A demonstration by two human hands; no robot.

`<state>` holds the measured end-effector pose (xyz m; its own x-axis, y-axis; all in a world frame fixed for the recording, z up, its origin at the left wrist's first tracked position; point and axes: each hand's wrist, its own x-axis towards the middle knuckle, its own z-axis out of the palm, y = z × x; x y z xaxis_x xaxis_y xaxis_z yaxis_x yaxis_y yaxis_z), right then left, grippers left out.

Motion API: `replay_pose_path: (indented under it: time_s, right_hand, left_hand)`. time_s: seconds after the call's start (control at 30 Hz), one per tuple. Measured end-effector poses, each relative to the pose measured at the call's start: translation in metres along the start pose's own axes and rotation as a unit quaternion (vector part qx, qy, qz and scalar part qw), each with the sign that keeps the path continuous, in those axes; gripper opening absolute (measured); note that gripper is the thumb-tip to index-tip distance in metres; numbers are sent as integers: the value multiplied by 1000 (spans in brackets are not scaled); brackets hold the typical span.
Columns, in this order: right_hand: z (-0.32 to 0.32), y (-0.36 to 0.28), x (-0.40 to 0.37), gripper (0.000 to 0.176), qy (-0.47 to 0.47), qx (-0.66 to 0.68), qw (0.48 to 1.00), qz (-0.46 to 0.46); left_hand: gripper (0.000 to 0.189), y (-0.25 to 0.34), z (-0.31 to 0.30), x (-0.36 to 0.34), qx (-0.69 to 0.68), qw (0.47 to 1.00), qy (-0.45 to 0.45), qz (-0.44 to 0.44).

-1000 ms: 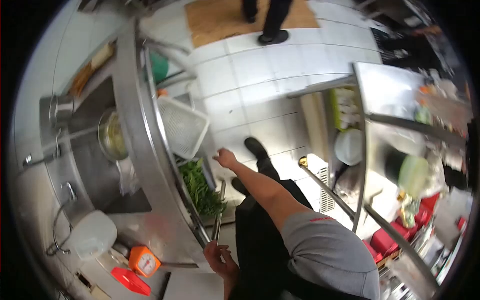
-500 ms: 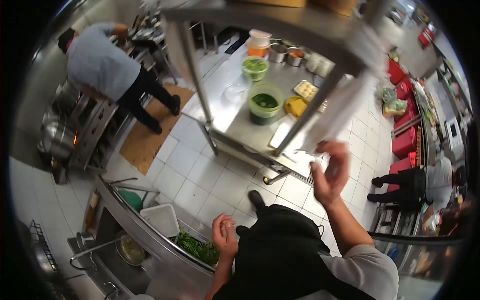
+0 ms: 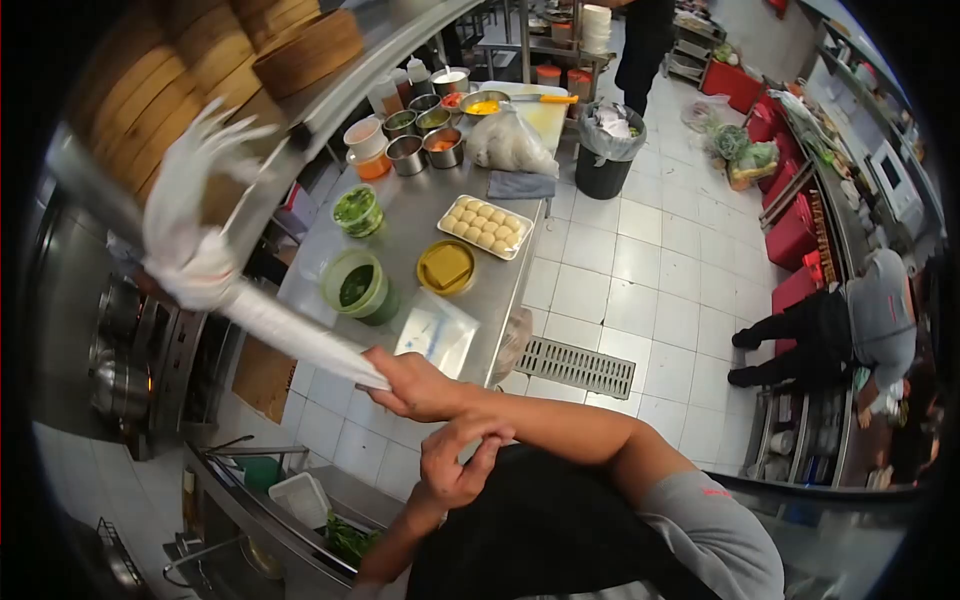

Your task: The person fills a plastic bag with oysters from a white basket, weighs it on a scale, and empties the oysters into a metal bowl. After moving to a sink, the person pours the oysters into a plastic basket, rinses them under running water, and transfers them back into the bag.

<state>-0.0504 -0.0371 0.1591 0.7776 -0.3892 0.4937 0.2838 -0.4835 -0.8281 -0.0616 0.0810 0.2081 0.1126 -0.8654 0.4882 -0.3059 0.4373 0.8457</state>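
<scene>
My right hand [image 3: 415, 385] reaches across in front of me, its fingers closed round the lower end of a bunched white plastic bag [image 3: 300, 330]. The plastic stretches tight from a knotted clump beside the metal shelf post [image 3: 262, 205]. My left hand [image 3: 458, 468] is just below my right forearm, with curled fingers and the thumb and index finger meeting; nothing shows between them. Beyond my right hand, a flat clear plastic bag with blue print [image 3: 438, 332] lies on the steel table's near edge. A yellow lid [image 3: 446, 267] and a green tub [image 3: 358, 288] stand behind it.
Bamboo steamers [image 3: 140, 110] are stacked on the upper shelf. The steel table [image 3: 400, 215] also holds a tray of dough balls [image 3: 486, 227] and several metal pots. A sink unit [image 3: 270, 520] is at lower left. A co-worker [image 3: 860, 320] bends over a counter at right.
My view has turned, bringing more of the table into sight. My right hand, apart from the hanging plastic before, now grips it and pulls it taut. My left hand has risen towards my right forearm.
</scene>
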Motion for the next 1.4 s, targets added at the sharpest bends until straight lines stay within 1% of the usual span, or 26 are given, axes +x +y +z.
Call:
replay_pose_path:
  time_s: [0.07, 0.13, 0.2, 0.23, 0.27, 0.3, 0.33, 0.43, 0.5, 0.57, 0.6, 0.63, 0.67, 0.73, 0.87, 0.93, 1.03, 1.07, 1.13, 1.17, 1.23, 1.27, 1.3, 1.33, 1.37, 1.4]
  right_hand:
    - [-21, 32, -18, 29, -38, -14, 999, -5]
    - [-37, 105, -51, 40, -43, 193, 978, -67]
    - [-104, 71, -62, 33, -18, -82, 993, -88]
    - [-130, 79, -72, 26, -72, -73, 995, 20]
    - [-155, 92, -80, 19, -125, -68, 982, 127]
    - [-174, 115, -88, 16, -79, -62, 980, 172]
    - [-193, 141, -94, 12, -34, -56, 974, 218]
    - [-253, 184, -80, 13, 25, -100, 966, 236]
    - [-281, 199, -50, 15, 15, -49, 944, 325]
    - [-297, 214, -14, 16, 10, -20, 950, 311]
    - [-304, 225, 4, 17, 16, 9, 954, 299]
    - [-306, 239, 24, 17, 9, 5, 956, 293]
    - [-304, 258, 46, 16, 4, 54, 952, 301]
    - [-297, 283, 95, 13, -4, 100, 948, 302]
    - [-259, 327, 186, 12, -24, 110, 951, 287]
    - [-234, 346, 227, 14, -32, 135, 934, 328]
    - [-191, 374, 277, 17, -21, 127, 930, 345]
    - [-155, 423, 285, 20, 16, 124, 952, 280]
    - [-84, 522, 302, 25, 88, 104, 980, 144]
    - [-88, 506, 311, 25, 88, 112, 979, 145]
    - [-110, 453, 328, 30, 1, -54, 970, 236]
    - [-102, 462, 332, 30, -1, -48, 970, 237]
    - [-92, 478, 335, 30, -58, -123, 974, 180]
    - [-83, 494, 339, 31, -114, -197, 967, 118]
    - [-87, 486, 341, 30, -139, -236, 957, 94]
    - [-86, 484, 343, 30, -138, -246, 956, 73]
  left_hand:
    - [20, 4, 31, 45, -77, 997, 19, -14]
    - [20, -13, 51, 83, -74, 993, 96, 6]
    - [20, -36, 52, 110, -27, 983, 168, -62]
    - [20, -51, 49, 121, -20, 981, 179, -67]
    - [23, -69, 43, 131, -39, 968, 202, -142]
    - [26, -89, 37, 139, -62, 948, 224, -217]
    - [26, -113, 31, 143, -60, 945, 234, -221]
    - [30, -188, 20, 156, -58, 919, 245, -303]
    - [31, -230, 2, 173, -151, 874, 330, -323]
    - [32, -273, -20, 198, -87, 874, 367, -305]
    - [32, -293, -34, 214, -79, 845, 433, -303]
    - [31, -311, -49, 229, -70, 813, 497, -295]
    - [31, -331, -66, 241, -71, 812, 502, -288]
    - [38, -375, -107, 255, 77, 750, 560, -343]
    - [36, -461, -170, 242, 162, 708, 548, -415]
    - [37, -476, -178, 235, 178, 658, 588, -436]
    - [38, -478, -175, 237, 237, 661, 583, -409]
    - [38, -472, -180, 243, 243, 658, 586, -406]
    - [36, -451, -191, 254, 129, 641, 611, -446]
    - [36, -453, -197, 252, 136, 638, 612, -447]
    - [34, -462, -209, 246, 133, 653, 590, -456]
    - [28, -467, -213, 244, 121, 644, 599, -459]
    - [26, -507, -236, 206, 291, 711, 458, -447]
    - [24, -543, -256, 171, 535, 689, 290, -394]
    - [22, -580, -277, 135, 709, 614, 191, -290]
    - [21, -544, -259, 167, 446, 703, 388, -395]
